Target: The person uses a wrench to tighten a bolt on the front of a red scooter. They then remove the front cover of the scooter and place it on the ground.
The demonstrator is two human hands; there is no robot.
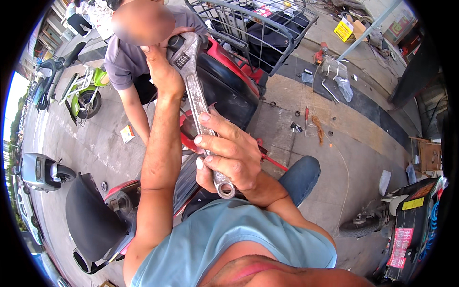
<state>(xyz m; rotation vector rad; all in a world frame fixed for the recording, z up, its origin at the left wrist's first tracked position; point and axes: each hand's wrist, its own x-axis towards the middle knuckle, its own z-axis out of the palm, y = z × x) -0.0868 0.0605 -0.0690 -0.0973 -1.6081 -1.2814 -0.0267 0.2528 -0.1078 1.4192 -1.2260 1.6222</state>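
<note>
A large, worn adjustable wrench point(193, 91) slants up in front of me, its jaw end away from me and the holed handle end near my chest. My right hand point(234, 153) is closed round the lower handle, fingers across its front. My left hand point(165, 74) is at the jaw end beside the adjusting screw, thumb raised; its other fingers are partly hidden by the wrench head, and it appears to grip there. Behind the wrench stands a red and black scooter point(229, 81) with a grey wire basket point(282, 36).
A person in a grey shirt point(122, 64) crouches beyond the scooter, one arm reaching down. A screwdriver point(306, 117) and small parts lie on the paving at right. A black scooter seat point(91, 215) is close at left; another scooter point(406, 229) stands at right.
</note>
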